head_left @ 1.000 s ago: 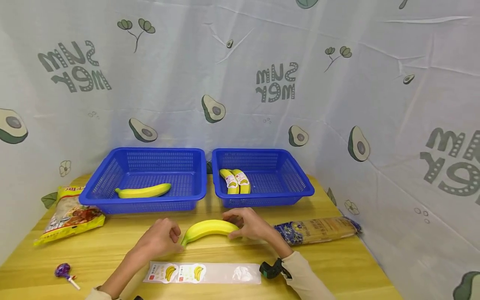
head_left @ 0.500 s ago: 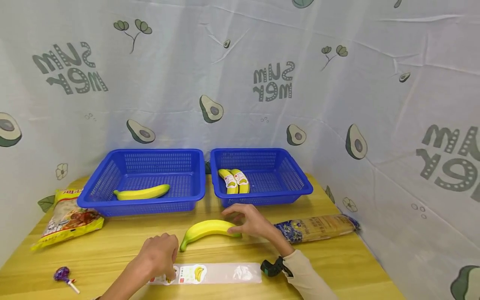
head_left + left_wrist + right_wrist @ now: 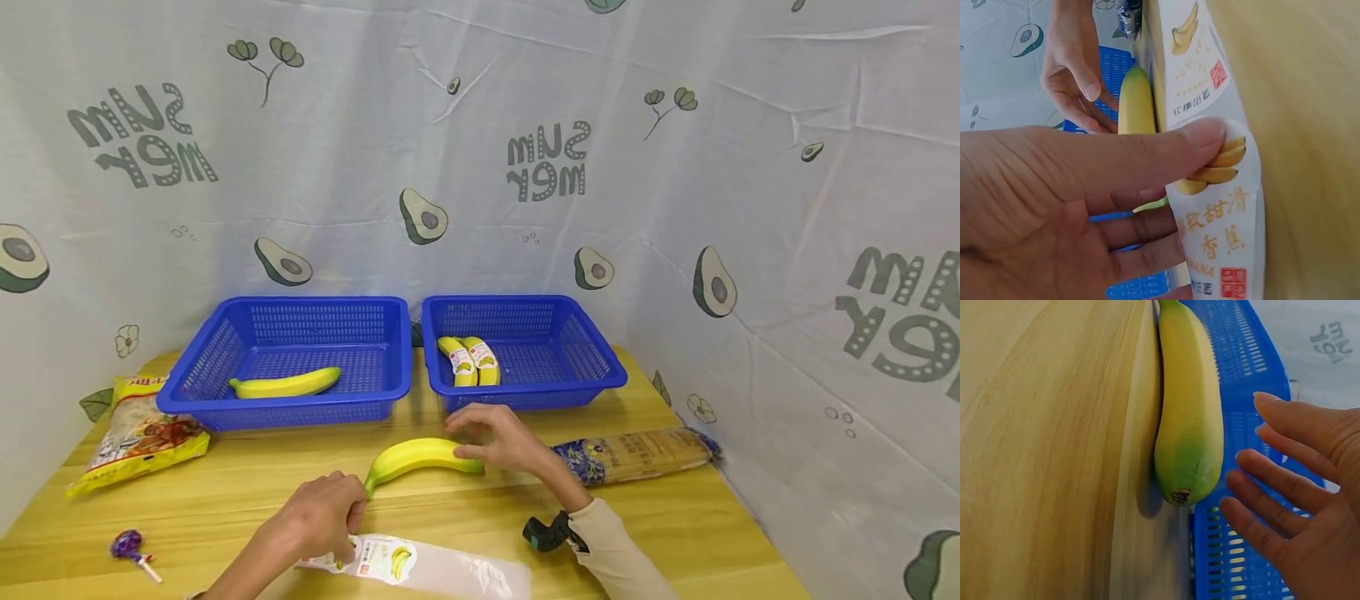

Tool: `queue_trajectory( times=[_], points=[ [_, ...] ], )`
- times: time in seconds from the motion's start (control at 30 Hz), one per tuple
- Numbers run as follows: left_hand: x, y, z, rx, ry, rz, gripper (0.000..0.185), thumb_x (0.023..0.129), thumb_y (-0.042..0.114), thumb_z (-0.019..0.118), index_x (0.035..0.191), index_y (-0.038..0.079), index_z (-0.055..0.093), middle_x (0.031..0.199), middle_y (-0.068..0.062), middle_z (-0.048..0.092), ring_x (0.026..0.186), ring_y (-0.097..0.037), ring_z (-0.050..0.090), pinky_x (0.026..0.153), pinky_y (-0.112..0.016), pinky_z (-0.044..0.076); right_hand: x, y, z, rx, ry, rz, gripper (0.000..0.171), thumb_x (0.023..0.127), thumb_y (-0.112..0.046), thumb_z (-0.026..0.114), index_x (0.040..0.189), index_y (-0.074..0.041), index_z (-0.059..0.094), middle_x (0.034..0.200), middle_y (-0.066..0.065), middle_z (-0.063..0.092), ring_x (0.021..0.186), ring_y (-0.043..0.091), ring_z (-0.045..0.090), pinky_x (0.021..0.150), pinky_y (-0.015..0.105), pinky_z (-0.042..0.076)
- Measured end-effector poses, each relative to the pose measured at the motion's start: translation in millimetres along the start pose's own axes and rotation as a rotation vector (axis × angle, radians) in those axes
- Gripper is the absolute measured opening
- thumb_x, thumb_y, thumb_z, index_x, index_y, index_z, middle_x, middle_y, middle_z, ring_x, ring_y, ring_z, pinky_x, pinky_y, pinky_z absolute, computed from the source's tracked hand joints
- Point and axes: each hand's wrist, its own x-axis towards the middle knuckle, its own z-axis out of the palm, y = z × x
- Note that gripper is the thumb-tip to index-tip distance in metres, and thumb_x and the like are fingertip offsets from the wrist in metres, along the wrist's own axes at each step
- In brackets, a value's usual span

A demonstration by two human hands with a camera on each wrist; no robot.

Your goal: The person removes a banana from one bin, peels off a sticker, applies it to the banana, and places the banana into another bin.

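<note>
- Where the avocado-printed white cloth backdrop (image 3: 480, 150) closes in the back and sides, a pale wooden counter (image 3: 675, 517) carries everything else.
- Two blue perforated plastic baskets stand side by side at the back of the counter: the left basket (image 3: 225, 400) holds one bare yellow banana (image 3: 285, 384), and the right basket (image 3: 600, 379) holds two yellow bananas wrapped in labelled sleeves (image 3: 470, 362).
- A long packet of dry noodles with dark blue printed ends (image 3: 637, 457) lies on the counter to the right, near the person's right wrist.
- A yellow snack bag with a red picture (image 3: 138, 435) lies at the counter's left edge.
- A clear plastic sleeve printed with small bananas and red labels (image 3: 420, 567) lies at the near edge of the counter; its left end is lifted off the wood.
- The left hand (image 3: 322, 521) pinches that left end of the sleeve, thumb pressed on the printed part, fingers curled under it, as the left wrist view shows.
- A loose yellow banana with a green tip (image 3: 420, 458) lies on the counter between the two hands, in front of the baskets.
- The right hand (image 3: 502, 442) is at the banana's right end, fingers spread and relaxed; in the right wrist view they stand just off the fruit, gripping nothing.
- A purple-wrapped lollipop on a white stick (image 3: 131, 550) lies at the near left corner.
</note>
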Motion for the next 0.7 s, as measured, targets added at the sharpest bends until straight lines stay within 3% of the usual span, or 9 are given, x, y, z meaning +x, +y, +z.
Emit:
queue_trajectory(
  times=[0.17,0.2,0.3,0.47,0.6,0.7],
  points=[
    [9.1,-28.1,10.9,-0.014,-0.071,0.087,0.052,0.059,0.004,0.102,0.074,0.026,0.057,0.078,0.009,0.049,0.074,-0.012,0.044,0.066,-0.036,0.041,0.4,-5.9,-4.3,-0.025,0.015,-0.029,0.028,0.095,-0.007,0.084,0.121,0.001,0.077,0.127,0.018,0.075,0.122,0.031,0.070,0.105,0.044,0.058],
    [8.8,-27.8,8.3,-0.032,-0.097,0.094,0.050,0.061,0.004,0.102,0.074,0.027,0.059,0.078,0.008,0.049,0.075,-0.012,0.044,0.066,-0.036,0.041,0.4,-7.3,-5.4,-0.027,0.019,-0.030,0.028,0.095,-0.007,0.084,0.121,0.000,0.077,0.127,0.016,0.076,0.122,0.030,0.070,0.106,0.042,0.057],
    [2.1,-13.6,-8.4,-0.107,-0.175,0.130,0.041,0.065,-0.003,0.098,0.070,0.021,0.065,0.071,0.009,0.051,0.073,-0.011,0.045,0.066,-0.032,0.042,2.2,-12.7,-8.3,-0.015,0.022,-0.042,0.028,0.095,-0.007,0.084,0.122,-0.003,0.077,0.126,0.015,0.076,0.122,0.029,0.070,0.107,0.042,0.057],
    [-3.1,5.4,-34.8,-0.301,-0.310,0.275,0.026,0.080,-0.006,0.089,0.071,0.010,0.071,0.063,0.015,0.047,0.063,0.001,0.041,0.059,-0.018,0.039,4.7,-22.3,-11.1,0.012,-0.012,-0.075,0.028,0.097,-0.010,0.082,0.124,-0.004,0.077,0.123,0.015,0.077,0.118,0.026,0.072,0.102,0.048,0.059],
    [4.5,7.8,-41.3,-0.403,-0.339,0.358,0.017,0.089,-0.002,0.084,0.077,0.006,0.075,0.069,0.016,0.058,0.064,0.003,0.048,0.061,-0.017,0.045,4.9,-34.2,-13.4,0.029,-0.075,-0.105,0.026,0.100,-0.013,0.080,0.123,-0.002,0.076,0.120,0.013,0.078,0.113,0.025,0.074,0.100,0.046,0.061],
    [9.4,12.4,-44.9,-0.437,-0.330,0.369,0.013,0.093,0.001,0.081,0.081,0.006,0.076,0.073,0.014,0.065,0.066,0.001,0.054,0.064,-0.018,0.050,4.7,-43.6,-14.4,0.059,-0.155,-0.133,0.023,0.101,-0.011,0.078,0.122,-0.002,0.076,0.117,0.014,0.079,0.110,0.023,0.075,0.097,0.042,0.062]
  ],
)
